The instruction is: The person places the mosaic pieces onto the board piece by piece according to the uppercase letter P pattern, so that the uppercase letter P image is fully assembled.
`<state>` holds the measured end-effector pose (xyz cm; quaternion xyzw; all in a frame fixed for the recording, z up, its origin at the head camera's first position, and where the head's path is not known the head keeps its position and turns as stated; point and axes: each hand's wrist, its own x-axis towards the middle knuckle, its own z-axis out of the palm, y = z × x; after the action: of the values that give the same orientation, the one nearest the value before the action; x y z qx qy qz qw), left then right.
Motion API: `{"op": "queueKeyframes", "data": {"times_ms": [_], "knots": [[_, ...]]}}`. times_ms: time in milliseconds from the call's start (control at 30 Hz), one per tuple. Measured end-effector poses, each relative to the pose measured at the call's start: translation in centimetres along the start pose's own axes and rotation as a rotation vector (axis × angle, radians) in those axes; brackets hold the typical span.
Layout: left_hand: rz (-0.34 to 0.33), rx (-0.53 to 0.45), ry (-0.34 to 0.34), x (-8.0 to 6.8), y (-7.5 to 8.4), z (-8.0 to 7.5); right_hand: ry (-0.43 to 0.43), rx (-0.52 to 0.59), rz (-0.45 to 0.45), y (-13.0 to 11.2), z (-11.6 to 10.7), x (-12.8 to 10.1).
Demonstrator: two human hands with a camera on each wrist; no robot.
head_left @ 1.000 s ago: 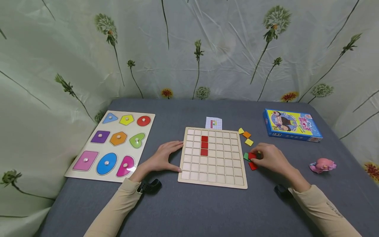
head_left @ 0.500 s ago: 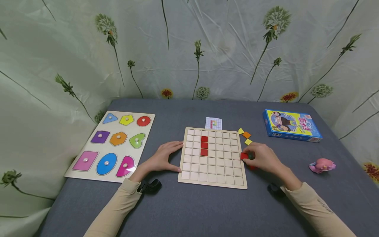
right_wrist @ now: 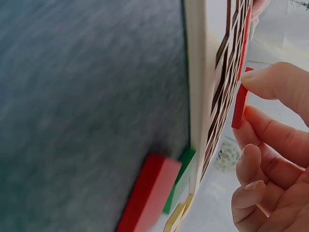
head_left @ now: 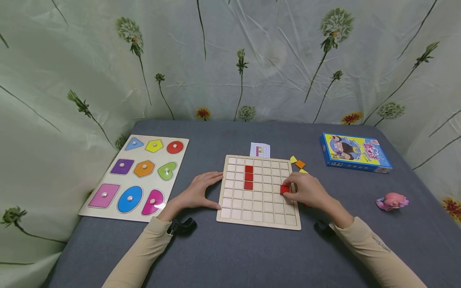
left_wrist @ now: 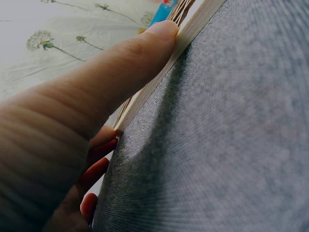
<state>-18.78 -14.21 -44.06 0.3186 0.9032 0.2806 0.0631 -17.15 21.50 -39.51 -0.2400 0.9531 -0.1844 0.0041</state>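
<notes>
My right hand (head_left: 309, 191) pinches a red square tile (right_wrist: 241, 100) between thumb and fingers, just over the right part of the wooden grid board (head_left: 258, 216). Three red tiles (head_left: 248, 177) lie in one column of the board's squares. With thumb and fingers spread, my left hand (head_left: 200, 191) touches the board's left edge. In the left wrist view the thumb (left_wrist: 140, 53) rests against the board's side. Beyond the board's far edge lies a small printed card (head_left: 260, 150) with a coloured grid pattern.
Right of the board lie an orange tile (head_left: 300, 164), yellow tiles (head_left: 293, 159), a green tile (right_wrist: 179, 181) and another red tile (right_wrist: 149, 193). A knobbed shape puzzle (head_left: 144, 176) lies left. A blue box (head_left: 355, 152) and a pink toy (head_left: 392, 201) stand on the right.
My right hand has picked up the red tile from the loose tiles and carried it left, over the board's right side. My left hand has stayed at the board's left edge.
</notes>
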Motion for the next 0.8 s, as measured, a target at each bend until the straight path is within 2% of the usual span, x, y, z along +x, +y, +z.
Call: {"op": "queueKeyframes", "data": {"times_ms": [800], "knots": [[0.011, -0.003, 0.009, 0.0, 0.1, 0.0, 0.020, -0.014, -0.106, -2.9, 1.2, 1.9]]}}
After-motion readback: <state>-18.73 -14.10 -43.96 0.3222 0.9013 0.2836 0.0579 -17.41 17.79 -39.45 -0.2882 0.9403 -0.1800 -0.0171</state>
